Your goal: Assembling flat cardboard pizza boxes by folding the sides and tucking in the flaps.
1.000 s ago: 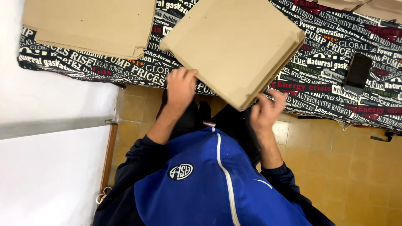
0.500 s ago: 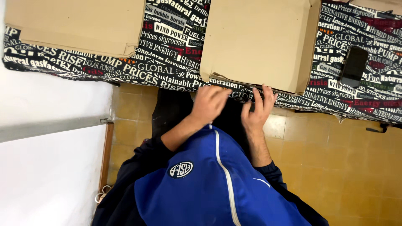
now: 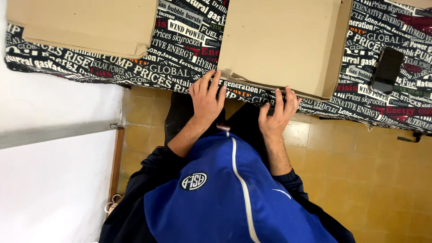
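A flat brown cardboard box [image 3: 279,42] lies on a table covered by a black cloth printed with words [image 3: 180,67]. My left hand [image 3: 206,100] rests palm down on the cloth at the table's front edge, fingers spread, its fingertips at the box's near left corner. My right hand [image 3: 278,112] is also palm down with fingers apart, its fingertips just under the box's near edge. Neither hand holds anything. My blue jacket [image 3: 225,193] fills the lower middle of the view.
A second flat cardboard piece [image 3: 81,22] lies on the table's left. A black phone [image 3: 387,69] sits on the cloth at the right. A white wall [image 3: 49,180] stands to my left, with yellow floor tiles [image 3: 373,180] below.
The box, held tilted above the table edge a second ago, has been laid flat on the cloth further back. Both hands have let go and now rest at its near edge.
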